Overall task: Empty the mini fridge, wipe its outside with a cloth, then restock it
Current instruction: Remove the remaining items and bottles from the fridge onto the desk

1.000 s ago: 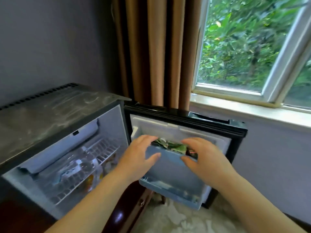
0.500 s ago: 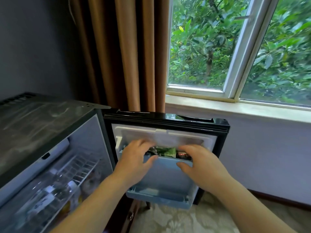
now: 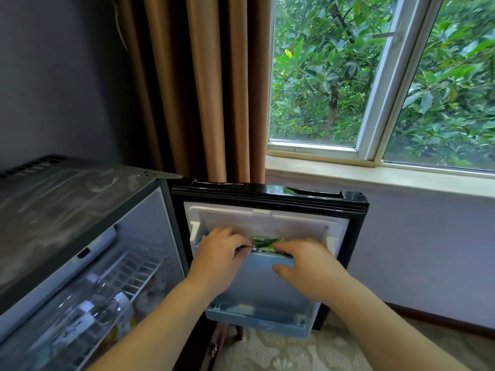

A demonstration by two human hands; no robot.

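The mini fridge (image 3: 67, 204) stands open at the left, its door (image 3: 267, 199) swung out towards me. Green snack packets (image 3: 267, 242) lie in the upper door shelf (image 3: 263, 266). My left hand (image 3: 221, 254) curls its fingers round the packets' left end. From the right, my right hand (image 3: 308, 266) hooks its fingers over the shelf rim onto the packets, with the thumb on the shelf front. How many packets there are stays hidden under my fingers.
Clear water bottles (image 3: 88, 311) lie on the wire shelf (image 3: 134, 271) inside the fridge, with yellowish items below. The lower door shelf (image 3: 257, 321) juts out over patterned carpet (image 3: 294, 352). Brown curtains (image 3: 203, 89) and a window sill (image 3: 375, 175) are behind the door.
Both hands have pushed further into the upper door shelf and closed in on the green packets. My head has turned right, so the fridge sits further left in view.
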